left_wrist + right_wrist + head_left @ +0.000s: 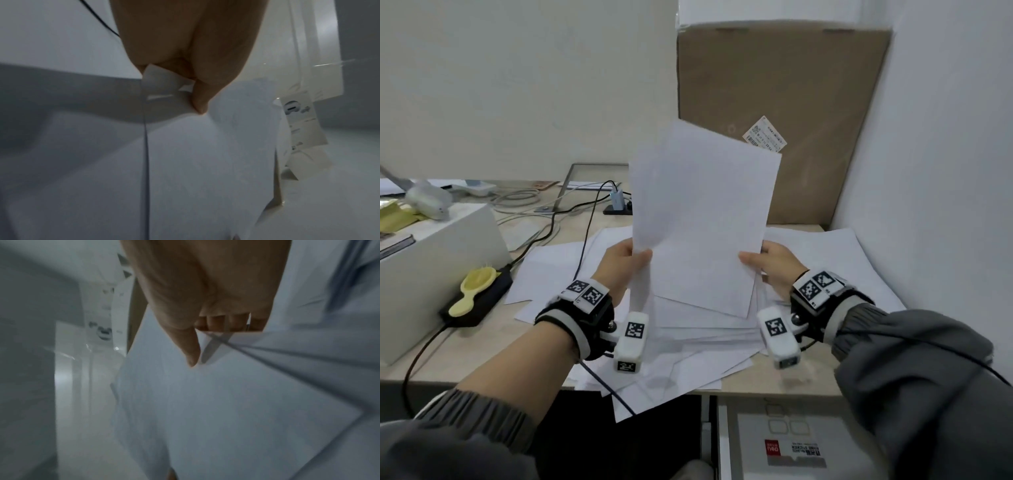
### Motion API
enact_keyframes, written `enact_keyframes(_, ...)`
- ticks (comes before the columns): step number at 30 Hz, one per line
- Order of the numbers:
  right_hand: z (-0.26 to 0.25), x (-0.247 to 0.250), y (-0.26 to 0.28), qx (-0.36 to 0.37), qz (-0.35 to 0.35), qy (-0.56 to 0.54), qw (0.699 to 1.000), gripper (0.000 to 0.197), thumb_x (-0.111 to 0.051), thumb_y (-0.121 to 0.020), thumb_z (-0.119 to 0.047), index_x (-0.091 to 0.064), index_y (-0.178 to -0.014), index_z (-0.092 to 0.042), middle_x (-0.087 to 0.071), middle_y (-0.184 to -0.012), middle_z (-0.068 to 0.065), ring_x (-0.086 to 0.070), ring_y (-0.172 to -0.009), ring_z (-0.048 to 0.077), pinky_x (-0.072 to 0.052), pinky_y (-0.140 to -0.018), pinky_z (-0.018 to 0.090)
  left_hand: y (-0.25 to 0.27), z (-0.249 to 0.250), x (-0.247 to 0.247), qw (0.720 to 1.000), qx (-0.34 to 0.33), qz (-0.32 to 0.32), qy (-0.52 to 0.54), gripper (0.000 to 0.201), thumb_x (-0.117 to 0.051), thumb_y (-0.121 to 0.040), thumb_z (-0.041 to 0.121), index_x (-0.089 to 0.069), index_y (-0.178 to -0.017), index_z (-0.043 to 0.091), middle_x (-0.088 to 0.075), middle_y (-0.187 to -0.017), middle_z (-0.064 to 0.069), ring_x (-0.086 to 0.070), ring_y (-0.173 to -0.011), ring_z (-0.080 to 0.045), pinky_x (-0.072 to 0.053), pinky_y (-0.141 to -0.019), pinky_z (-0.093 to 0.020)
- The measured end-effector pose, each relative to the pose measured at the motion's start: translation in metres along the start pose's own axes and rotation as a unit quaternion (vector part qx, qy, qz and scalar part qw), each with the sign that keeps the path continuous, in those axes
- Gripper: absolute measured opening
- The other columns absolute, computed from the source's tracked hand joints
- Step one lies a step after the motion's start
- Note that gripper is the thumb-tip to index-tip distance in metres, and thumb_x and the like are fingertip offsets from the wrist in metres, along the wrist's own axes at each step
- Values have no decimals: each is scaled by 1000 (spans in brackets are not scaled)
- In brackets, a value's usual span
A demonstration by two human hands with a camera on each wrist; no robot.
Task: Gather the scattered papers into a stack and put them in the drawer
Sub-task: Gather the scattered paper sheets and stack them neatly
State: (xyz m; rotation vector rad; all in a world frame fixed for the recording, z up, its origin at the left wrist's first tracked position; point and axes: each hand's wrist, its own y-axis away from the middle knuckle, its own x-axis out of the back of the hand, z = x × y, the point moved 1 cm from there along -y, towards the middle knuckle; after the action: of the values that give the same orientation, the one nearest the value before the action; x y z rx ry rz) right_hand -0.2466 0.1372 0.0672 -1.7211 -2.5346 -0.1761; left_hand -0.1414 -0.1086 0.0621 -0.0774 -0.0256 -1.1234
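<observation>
I hold a small stack of white sheets (702, 212) upright above the desk. My left hand (625, 262) pinches its left edge, thumb on the front; the same pinch shows in the left wrist view (197, 97) on the sheets (205, 154). My right hand (770, 263) pinches the right edge, with its thumb (190, 352) on the paper (216, 410) and fingers behind. More loose white papers (688, 353) lie scattered on the desk beneath, some overhanging the front edge. An open drawer (722, 438) shows at the bottom right, below the desk edge.
A brown cardboard sheet (791, 102) leans against the wall behind. A white box (441, 260) stands on the left, with a yellow brush (472, 287) on a black power strip beside it. Cables (571, 219) cross the desk. A white packet (798, 445) lies in the drawer.
</observation>
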Motion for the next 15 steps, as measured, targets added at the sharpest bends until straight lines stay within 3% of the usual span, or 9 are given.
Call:
enact_keyframes(3,-36,-5,-5,79,26,-76,994,30,-54,-89,6,-58,-118,5,-62,-122,20,-61,-111,33,-48,-99,41,-4,26,-1,997,-71,6,40,17,-54,-93,2,-62,-105,10,-68,-101,-10,-63,-90,-26,-54,-83,-37)
enact_keyframes(5,-49,-10,-1,102,8,-114,988,33,-52,-89,8,-54,-122,3,-62,-119,16,-61,-104,28,-48,-99,38,-6,35,-2,993,-102,-3,55,25,-59,-91,4,-59,-114,14,-69,-111,-8,-66,-98,-23,-54,-86,-37)
enact_keyframes(8,-40,-22,8,91,-29,-108,989,39,-58,-88,4,-51,-126,0,-62,-120,11,-61,-107,25,-48,-99,37,-9,29,-1,992,-100,-17,70,59,-73,-82,16,-46,-134,14,-66,-124,-8,-65,-110,-23,-53,-92,-42)
enact_keyframes(10,-23,-26,12,75,-31,-79,994,40,-65,-84,-1,-56,-123,-4,-64,-122,12,-63,-109,26,-49,-97,37,-6,20,-2,995,-66,-19,66,80,-80,-71,27,-40,-139,17,-66,-123,-6,-66,-110,-23,-53,-93,-44)
enact_keyframes(13,-3,-28,18,52,-34,-82,995,30,-65,-84,-1,-59,-112,-13,-66,-113,8,-65,-95,15,-52,-78,22,0,1,-6,997,-32,-30,61,69,-78,-68,31,-53,-129,11,-69,-117,-9,-67,-107,-27,-51,-95,-50)
enact_keyframes(15,7,-30,21,37,-28,-90,995,31,-64,-85,0,-59,-113,-10,-67,-112,9,-66,-95,17,-52,-79,23,4,-11,-9,997,-7,-28,76,59,-77,-70,29,-60,-123,9,-70,-115,-10,-67,-107,-30,-49,-97,-53)
